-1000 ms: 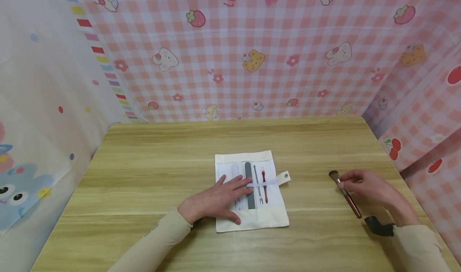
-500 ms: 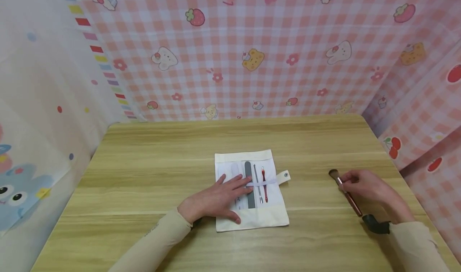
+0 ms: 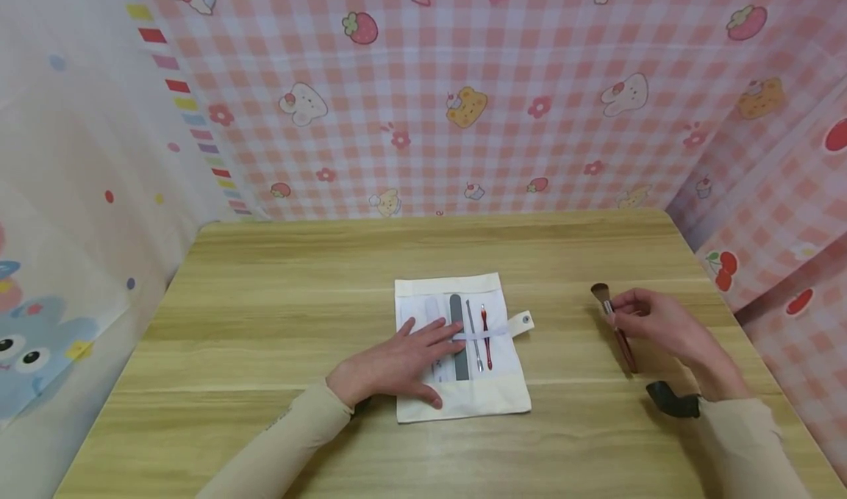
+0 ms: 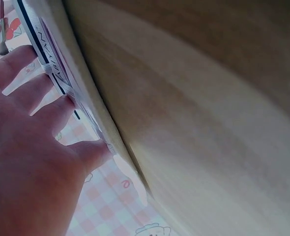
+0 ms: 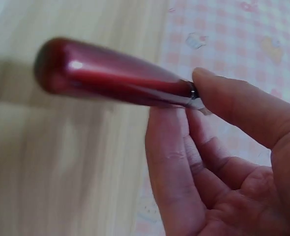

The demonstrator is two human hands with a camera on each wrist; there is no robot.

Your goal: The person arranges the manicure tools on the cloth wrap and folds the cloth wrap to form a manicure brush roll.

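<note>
My right hand (image 3: pixel 662 326) pinches a makeup brush (image 3: pixel 623 346) between thumb and fingers, near its silver collar. The brush has dark bristles and a glossy red handle (image 5: pixel 115 73), which points toward the camera in the right wrist view. My left hand (image 3: pixel 400 363) lies with spread fingers on an unfolded white cloth pouch (image 3: pixel 490 400). In the pouch, a grey nail file (image 3: pixel 456 308), a thin metal cuticle pusher (image 3: pixel 474 337) and a red-handled tool (image 3: pixel 486 348) sit under a pale elastic band (image 3: pixel 483 336). The left fingers partly cover a pale item (image 3: pixel 432 309) beside the file.
The pouch and hands are over a wood-grain table (image 3: pixel 278 278). A strap with a snap (image 3: pixel 526 320) sticks out from the pouch's right side. Pink checked cloth (image 3: pixel 397 80) hangs behind the table, with more cloth at both sides.
My right hand has moved up and left with the brush, which now stands higher over the table. The left hand has stayed on the pouch.
</note>
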